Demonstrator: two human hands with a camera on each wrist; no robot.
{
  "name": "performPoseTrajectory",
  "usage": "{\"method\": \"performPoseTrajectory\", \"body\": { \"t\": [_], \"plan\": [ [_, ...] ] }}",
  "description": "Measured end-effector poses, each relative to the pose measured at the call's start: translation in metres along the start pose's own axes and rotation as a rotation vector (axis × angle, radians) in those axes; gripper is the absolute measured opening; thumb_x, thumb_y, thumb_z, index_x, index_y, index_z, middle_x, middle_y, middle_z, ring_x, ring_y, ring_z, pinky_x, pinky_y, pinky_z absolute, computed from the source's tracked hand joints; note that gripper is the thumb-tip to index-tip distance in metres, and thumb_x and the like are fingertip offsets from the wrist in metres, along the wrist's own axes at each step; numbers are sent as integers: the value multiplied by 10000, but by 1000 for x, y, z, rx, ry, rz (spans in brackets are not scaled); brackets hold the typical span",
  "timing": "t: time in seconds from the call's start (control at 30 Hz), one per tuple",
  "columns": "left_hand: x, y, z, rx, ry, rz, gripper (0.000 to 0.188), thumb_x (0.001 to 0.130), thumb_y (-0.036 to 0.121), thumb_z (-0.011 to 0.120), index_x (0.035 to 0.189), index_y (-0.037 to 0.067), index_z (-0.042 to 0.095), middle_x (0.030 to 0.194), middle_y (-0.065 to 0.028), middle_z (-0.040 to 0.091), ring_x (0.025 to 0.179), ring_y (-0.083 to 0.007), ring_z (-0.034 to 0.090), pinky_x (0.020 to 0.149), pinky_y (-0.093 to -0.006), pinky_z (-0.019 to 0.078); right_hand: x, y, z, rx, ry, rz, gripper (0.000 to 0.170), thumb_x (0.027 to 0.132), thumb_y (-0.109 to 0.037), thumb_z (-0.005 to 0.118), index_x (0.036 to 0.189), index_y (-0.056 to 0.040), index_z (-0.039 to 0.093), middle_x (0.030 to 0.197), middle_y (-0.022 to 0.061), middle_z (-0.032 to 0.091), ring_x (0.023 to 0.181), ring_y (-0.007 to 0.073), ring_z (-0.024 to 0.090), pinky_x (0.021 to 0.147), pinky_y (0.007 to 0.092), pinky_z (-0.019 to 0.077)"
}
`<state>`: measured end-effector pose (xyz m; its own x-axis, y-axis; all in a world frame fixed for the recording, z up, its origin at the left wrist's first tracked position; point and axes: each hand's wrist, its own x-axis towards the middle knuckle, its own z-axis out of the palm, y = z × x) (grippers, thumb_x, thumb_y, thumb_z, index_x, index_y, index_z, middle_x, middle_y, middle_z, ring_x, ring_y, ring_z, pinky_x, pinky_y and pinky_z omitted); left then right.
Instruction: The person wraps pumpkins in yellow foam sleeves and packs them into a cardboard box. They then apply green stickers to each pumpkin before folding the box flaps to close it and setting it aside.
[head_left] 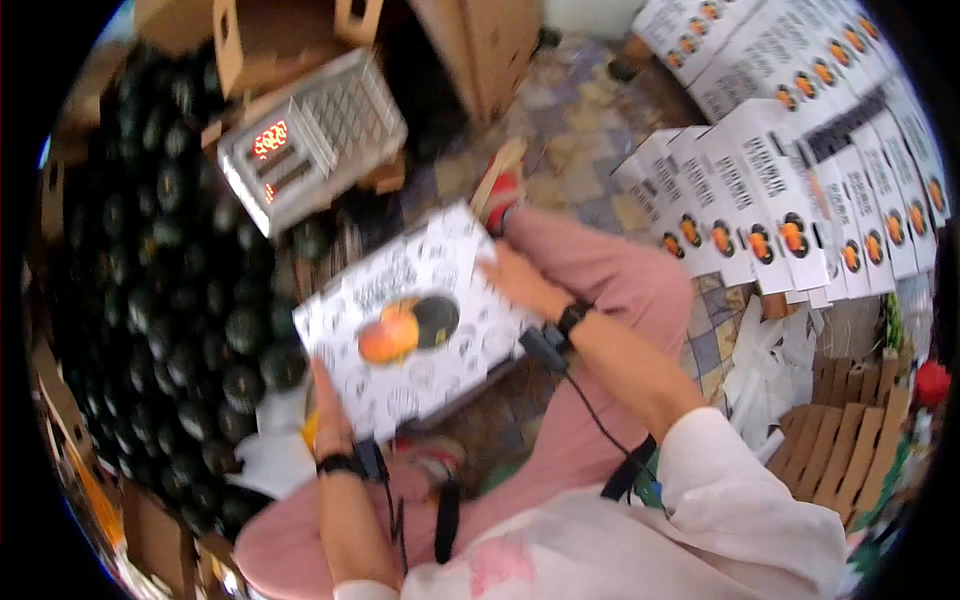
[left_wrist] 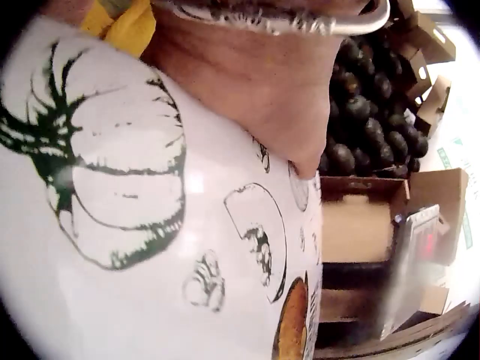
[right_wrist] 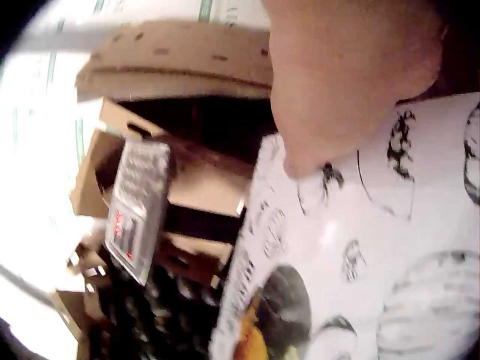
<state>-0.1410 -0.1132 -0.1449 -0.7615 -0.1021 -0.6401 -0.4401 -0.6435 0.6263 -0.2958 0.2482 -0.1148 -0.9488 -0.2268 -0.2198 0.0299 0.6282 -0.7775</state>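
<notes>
Printed produce carton, lid down, held between two hands

Item 1: white carton [head_left: 430, 385], printed with cut and whole produce. It is lying slightly tilted before a seated person's folded legs, near the scale but off it; what is supporting it from below is not showing.

Item 2: left hand [head_left: 332, 410], grasping the carton's left edge, its fingers partly hidden.

Item 3: right hand [head_left: 525, 280], grasping the opposite edge, thumb lying on the top face, other fingers mostly out of sight.

Item 4: scale [head_left: 315, 145], its red digits glowing, too blurred for reading.

Item 5: heap of dark green produce [head_left: 165, 270], lying loose beside the scale.

Item 6: printed cartons [head_left: 740, 195], standing in overlapping rows on the right.

Condition: the carton's top is appearing closed, so its folding is seemingly done. Its contents are staying unseen, so filling cannot be confirmed. Setting it down is remaining undone, and the loose heap is suggesting that much of the work is outstanding.
</notes>
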Motion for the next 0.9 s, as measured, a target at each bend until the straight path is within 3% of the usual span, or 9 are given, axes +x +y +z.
{"method": "performPoseTrajectory", "body": {
  "t": [0.07, 0.13, 0.23, 0.3, 0.33, 0.43, 0.53, 0.73, 0.9],
  "plan": [
    [-29, 19, 30, 324, 72, 169, 658, 982, 498, 371, 1447, 35, 330, 1453, -86, 401, 1295, -248, 425, 1100, -369, 317, -18, -10, -35, 23, 0, -77, 522, 871, -390, 655, 1164, 20, 517, 1071, 219, 613, 994, 325, 599, 850, 410, 481],
    [-31, 33, 66, -65, -338, 67, 636, 989, 470, 368, 1444, 27, 328, 1439, -107, 416, 1297, -259, 423, 1097, -390, 322, -59, -30, -81, 444, 85, -95, 592, 826, -259, 732, 1301, -16, 476, 1113, 98, 619, 961, 154, 585, 814, 322, 493],
    [-90, 61, 180, 23, -502, 120, 673, 982, 502, 326, 1448, 17, 303, 1428, -146, 415, 1297, -287, 419, 1084, -416, 341, -146, -74, -193, 444, 343, 23, 615, 801, -159, 739, 1328, -22, 452, 1152, 65, 584, 861, 100, 574, 761, 269, 483],
    [-91, 80, 210, 55, -656, 147, 758, 965, 569, 283, 1445, -18, 282, 1415, -180, 420, 1292, -306, 422, 1069, -424, 356, -188, -50, -257, 549, 601, -155, 626, 843, -111, 676, 1402, -60, 401, 1283, 30, 524, 894, 73, 556, 772, 234, 466],
    [-116, 89, 249, 196, -773, 348, 784, 957, 588, 282, 1441, -29, 285, 1416, -195, 416, 1288, -311, 429, 1065, -438, 351, -208, -18, -300, 379, 777, -233, 453, 873, -77, 636, 1300, -27, 494, 1099, 13, 601, 814, 73, 559, 728, 239, 490],
    [-159, 123, 293, 351, -867, 415, 727, 922, 415, 540, 1426, -51, 300, 1393, -232, 438, 1244, -287, 488, 995, -379, 418, -260, 32, -396, -175, 1114, -88, 457, 881, -78, 621, 1312, -23, 480, 1131, 31, 587, 873, 93, 544, 768, 247, 475],
    [-187, 156, 260, 474, -593, 445, 424, 951, 226, 544, 1310, 6, 495, 1207, -132, 609, 1070, -217, 605, 916, -332, 470, -299, 104, -485, -609, 1107, 102, 461, 889, -79, 606, 1324, -20, 467, 1164, 49, 573, 932, 112, 530, 807, 255, 460],
    [-268, 234, 118, 604, 18, 613, 348, 933, 235, 578, 1208, 23, 565, 1031, -87, 678, 914, -163, 658, 782, -283, 537, -311, 190, -588, -888, 999, 189, 470, 905, -80, 576, 1349, -12, 439, 1229, 85, 544, 1050, 151, 501, 885, 272, 429],
    [-265, 275, 21, 909, 584, 676, 295, 910, 218, 582, 1149, 47, 602, 921, -9, 658, 760, -67, 594, 652, -206, 479, -316, 200, -614, -992, 973, 181, 478, 918, -82, 552, 1370, -6, 415, 1283, 114, 521, 1149, 183, 477, 950, 286, 403]
  ]
}}
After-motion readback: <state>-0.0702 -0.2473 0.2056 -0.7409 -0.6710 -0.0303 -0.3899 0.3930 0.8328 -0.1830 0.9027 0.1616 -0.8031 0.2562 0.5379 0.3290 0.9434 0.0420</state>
